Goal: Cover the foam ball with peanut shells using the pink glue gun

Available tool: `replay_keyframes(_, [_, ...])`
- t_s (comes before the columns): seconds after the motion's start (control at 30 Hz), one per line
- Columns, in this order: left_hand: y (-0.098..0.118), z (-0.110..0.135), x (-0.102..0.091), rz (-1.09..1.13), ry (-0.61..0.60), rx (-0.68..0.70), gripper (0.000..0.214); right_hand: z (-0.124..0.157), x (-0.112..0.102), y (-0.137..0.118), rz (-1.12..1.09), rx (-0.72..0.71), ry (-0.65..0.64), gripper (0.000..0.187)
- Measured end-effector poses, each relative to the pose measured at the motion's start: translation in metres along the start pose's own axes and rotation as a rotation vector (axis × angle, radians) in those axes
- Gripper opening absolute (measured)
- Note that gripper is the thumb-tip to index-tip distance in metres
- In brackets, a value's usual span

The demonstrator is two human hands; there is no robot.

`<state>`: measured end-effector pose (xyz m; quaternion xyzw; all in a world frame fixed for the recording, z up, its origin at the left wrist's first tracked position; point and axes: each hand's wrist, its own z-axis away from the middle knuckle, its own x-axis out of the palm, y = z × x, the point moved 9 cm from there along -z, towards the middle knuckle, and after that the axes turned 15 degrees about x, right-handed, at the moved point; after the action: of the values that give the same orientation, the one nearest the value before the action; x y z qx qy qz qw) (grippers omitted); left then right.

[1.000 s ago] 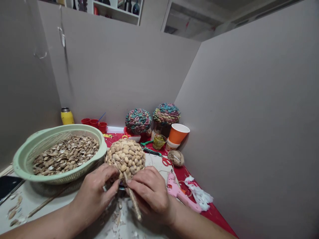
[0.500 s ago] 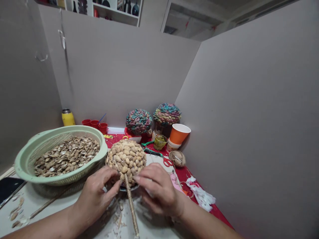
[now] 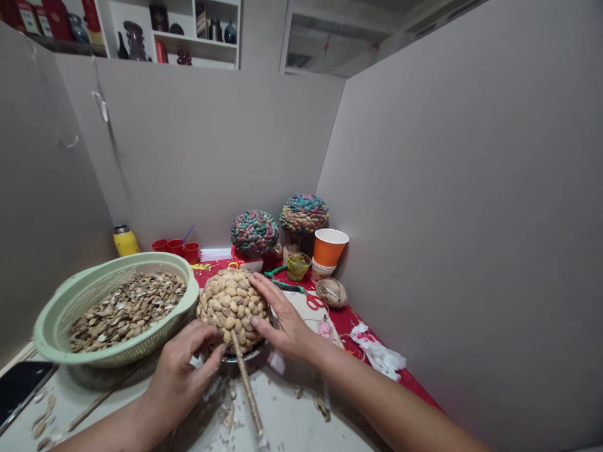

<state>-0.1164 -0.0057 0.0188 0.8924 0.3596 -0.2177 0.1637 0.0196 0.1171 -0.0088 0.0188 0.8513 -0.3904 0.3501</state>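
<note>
A ball covered in tan nut shells [image 3: 227, 302] sits in front of me, with a twine-wrapped stick [image 3: 247, 388] running from its underside toward me. My right hand [image 3: 277, 314] lies flat against the ball's right side, fingers stretched out over the shells. My left hand [image 3: 181, 376] is at the ball's lower left, thumb and fingers pinched together where the stick meets the ball; what they hold is hidden.
A green colander [image 3: 56, 320] full of shells stands at left. Two painted shell balls [image 3: 254, 231], an orange paper cup [image 3: 330, 246], red scissors [image 3: 311, 302], a twine ball [image 3: 332, 292], a pink glue gun [image 3: 325, 329] and red cups [image 3: 175, 247] lie behind. Grey partition walls close in on every side.
My right hand let go of the stick and moved up to spread flat on the ball's right side. The view tilted slightly up and left.
</note>
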Motion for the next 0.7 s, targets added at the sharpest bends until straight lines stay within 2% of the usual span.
replay_keyframes(0.7, [-0.001,0.0008,0.0031,-0.025,0.002,0.027,0.011,0.0029,-0.0016,-0.0037,0.0,0.0,0.076,0.064])
